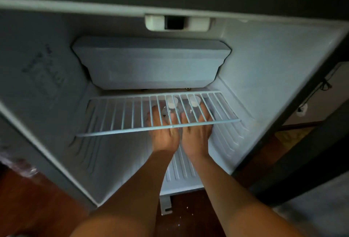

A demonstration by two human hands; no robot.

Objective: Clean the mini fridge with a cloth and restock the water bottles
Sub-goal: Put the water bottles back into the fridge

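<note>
The small white mini fridge (264, 70) stands open, and its inner walls look pale and plain, with shallow ribs low on both sides. At the back hangs a white box-shaped freezer compartment (151, 62), and above it, on the ceiling, is a white plastic housing with a dark window (177, 22).

A white wire shelf (122, 115) crosses the middle of the fridge. Below this shelf, toward the right side, are two clear plastic water bottles, seen through the wires. The left bottle with a white cap (172, 102) and the right bottle with a white cap (194, 101) are just beside each other, with the caps pointing to the back. Their bodies are mostly covered.

The left hand (164, 134) holds the left bottle, with its fingers (154, 113) wrapped round the clear body. The right hand (196, 132) holds the right bottle in the same manner. The two hands almost touch each other, and both reach under the front bar of the shelf.

Under the forearms is a lower white ribbed rack (181, 168). In front of the fridge is a dark red-brown wooden floor (28, 199).
</note>
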